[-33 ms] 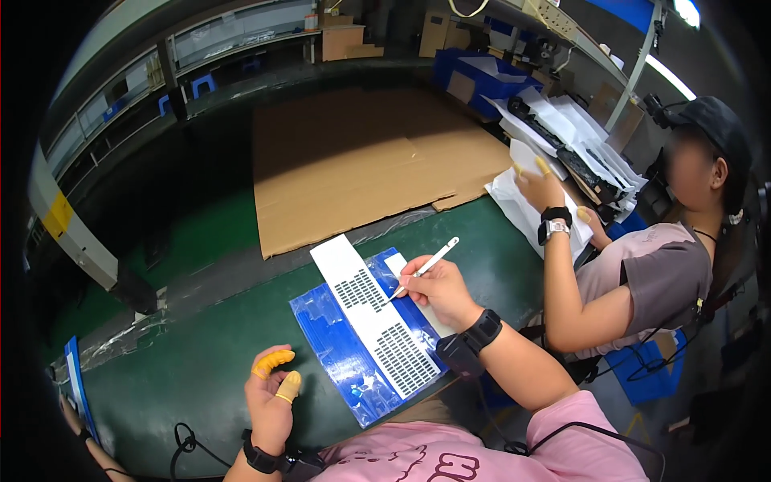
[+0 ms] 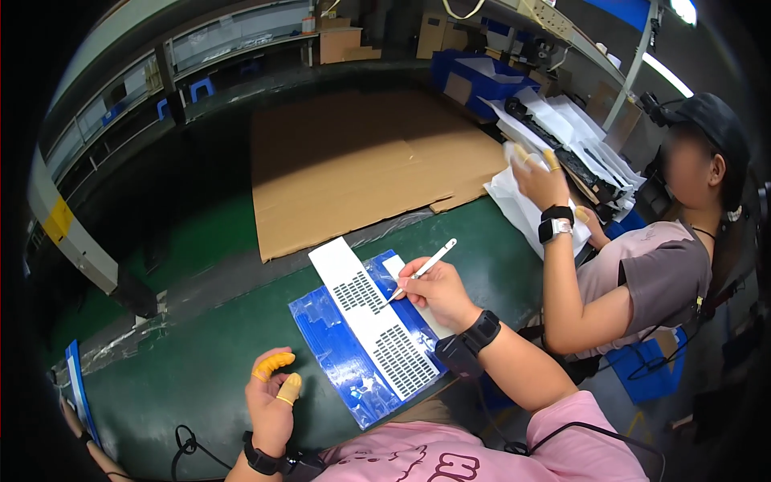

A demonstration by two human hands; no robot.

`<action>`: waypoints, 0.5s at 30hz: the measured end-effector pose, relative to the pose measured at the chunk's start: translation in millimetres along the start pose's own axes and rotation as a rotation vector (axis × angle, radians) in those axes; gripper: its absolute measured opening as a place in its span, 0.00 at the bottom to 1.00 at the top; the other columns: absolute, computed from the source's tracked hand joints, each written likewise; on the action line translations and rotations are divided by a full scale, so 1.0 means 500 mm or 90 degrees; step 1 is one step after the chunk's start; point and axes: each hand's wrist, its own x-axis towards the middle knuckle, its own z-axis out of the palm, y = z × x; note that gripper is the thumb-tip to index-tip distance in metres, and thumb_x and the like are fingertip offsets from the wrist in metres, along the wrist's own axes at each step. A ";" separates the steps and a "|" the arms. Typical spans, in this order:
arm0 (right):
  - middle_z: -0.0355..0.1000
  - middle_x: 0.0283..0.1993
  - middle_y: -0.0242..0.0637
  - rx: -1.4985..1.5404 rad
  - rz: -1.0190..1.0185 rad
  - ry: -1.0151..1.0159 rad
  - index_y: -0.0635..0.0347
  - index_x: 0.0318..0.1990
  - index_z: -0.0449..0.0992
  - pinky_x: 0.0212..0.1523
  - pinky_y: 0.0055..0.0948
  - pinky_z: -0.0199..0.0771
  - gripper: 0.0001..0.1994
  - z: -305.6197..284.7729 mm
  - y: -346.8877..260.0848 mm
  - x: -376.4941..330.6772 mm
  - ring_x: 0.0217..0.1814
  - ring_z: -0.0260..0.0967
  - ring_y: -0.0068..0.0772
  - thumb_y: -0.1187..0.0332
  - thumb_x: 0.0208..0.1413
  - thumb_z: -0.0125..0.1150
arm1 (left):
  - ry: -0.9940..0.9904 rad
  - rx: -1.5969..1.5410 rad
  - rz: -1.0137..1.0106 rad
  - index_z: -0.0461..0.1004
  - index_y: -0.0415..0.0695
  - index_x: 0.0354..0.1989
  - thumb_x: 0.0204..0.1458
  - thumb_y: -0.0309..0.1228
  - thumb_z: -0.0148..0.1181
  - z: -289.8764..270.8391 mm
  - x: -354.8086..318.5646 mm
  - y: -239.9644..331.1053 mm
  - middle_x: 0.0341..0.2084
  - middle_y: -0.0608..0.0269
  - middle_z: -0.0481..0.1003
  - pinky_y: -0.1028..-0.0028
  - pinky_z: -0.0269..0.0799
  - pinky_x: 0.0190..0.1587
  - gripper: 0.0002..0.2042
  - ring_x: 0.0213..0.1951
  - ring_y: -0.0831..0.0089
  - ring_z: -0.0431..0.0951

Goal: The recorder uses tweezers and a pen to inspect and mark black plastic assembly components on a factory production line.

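A long green table [image 2: 201, 377] runs across a big work room. A flat brown cardboard sheet [image 2: 361, 161] lies on the far part of it. Behind that stand grey shelves [image 2: 225, 36], a brown box [image 2: 341, 42] and blue bins [image 2: 474, 80] with white sheets in them.

Near the person lies a shiny blue bag [image 2: 337, 361]. A long white panel [image 2: 373, 317] with two patches of small dark slots lies across the bag. A thin white strip [image 2: 414, 293] lies just beside it.

The right hand [image 2: 438, 293] pinches a white pen [image 2: 426, 265] between thumb and fingers, and the pen's tip touches the panel. The left hand [image 2: 273, 398] rests on the table just left of the bag. Its fingers are loosely curled and hold nothing. Two of them wear yellow rubber caps.

On the right sits another person in a dark cap. That person's hand [image 2: 542, 181] holds up clear bags [image 2: 530, 205] beside a pile of white bags [image 2: 570, 128].
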 end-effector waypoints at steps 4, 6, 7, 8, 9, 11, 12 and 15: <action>0.71 0.23 0.34 0.088 -0.015 -0.024 0.63 0.31 0.70 0.17 0.12 0.56 0.04 -0.021 -0.002 -0.003 0.19 0.60 0.13 0.77 0.46 0.58 | -0.011 0.081 0.079 0.69 0.37 0.40 0.43 0.17 0.54 0.015 0.004 -0.002 0.46 0.60 0.65 0.81 0.65 0.39 0.13 0.41 0.76 0.67; 0.72 0.27 0.36 0.118 -0.025 -0.040 0.62 0.33 0.70 0.20 0.13 0.60 0.05 -0.058 -0.009 -0.020 0.22 0.63 0.16 0.75 0.49 0.57 | -0.022 0.077 0.081 0.68 0.36 0.40 0.44 0.22 0.54 0.030 0.013 -0.009 0.43 0.64 0.67 0.84 0.62 0.38 0.13 0.38 0.79 0.67; 0.72 0.27 0.35 0.145 -0.027 -0.031 0.62 0.34 0.70 0.21 0.14 0.61 0.05 -0.064 -0.013 -0.029 0.23 0.64 0.17 0.75 0.49 0.56 | -0.021 0.078 0.117 0.68 0.35 0.40 0.44 0.21 0.54 0.032 0.012 -0.019 0.44 0.61 0.66 0.83 0.61 0.41 0.13 0.40 0.77 0.66; 0.71 0.28 0.35 0.201 -0.019 -0.052 0.62 0.35 0.70 0.23 0.15 0.62 0.05 -0.062 0.004 -0.022 0.25 0.65 0.18 0.74 0.50 0.55 | 0.004 0.138 0.159 0.68 0.34 0.38 0.44 0.24 0.53 0.028 0.005 -0.023 0.41 0.59 0.67 0.81 0.62 0.40 0.12 0.37 0.75 0.66; 0.71 0.28 0.34 0.223 -0.016 -0.078 0.62 0.35 0.70 0.23 0.15 0.62 0.05 -0.055 0.016 -0.013 0.25 0.66 0.19 0.74 0.51 0.55 | 0.006 0.129 0.094 0.68 0.35 0.44 0.49 0.20 0.52 0.043 -0.030 0.039 0.40 0.57 0.70 0.75 0.64 0.46 0.13 0.41 0.71 0.70; 0.70 0.28 0.33 0.258 -0.023 -0.154 0.61 0.37 0.69 0.20 0.15 0.62 0.06 -0.026 0.031 0.006 0.23 0.66 0.18 0.73 0.51 0.55 | 0.017 0.191 0.143 0.64 0.34 0.47 0.49 0.19 0.52 -0.004 -0.060 0.031 0.44 0.54 0.68 0.73 0.62 0.50 0.15 0.45 0.68 0.68; 0.70 0.27 0.32 0.240 -0.006 -0.118 0.60 0.36 0.69 0.19 0.14 0.61 0.05 -0.028 0.014 -0.004 0.21 0.64 0.16 0.73 0.51 0.55 | 0.035 0.169 0.088 0.64 0.34 0.48 0.49 0.20 0.52 0.010 -0.060 0.045 0.42 0.53 0.69 0.73 0.63 0.49 0.16 0.44 0.67 0.69; 0.66 0.24 0.29 0.297 -0.064 -0.105 0.59 0.31 0.69 0.14 0.13 0.53 0.04 -0.042 0.015 -0.009 0.19 0.63 0.14 0.72 0.49 0.57 | -0.007 0.155 0.059 0.62 0.33 0.50 0.50 0.22 0.51 0.035 -0.066 0.047 0.39 0.52 0.70 0.74 0.65 0.46 0.17 0.40 0.67 0.71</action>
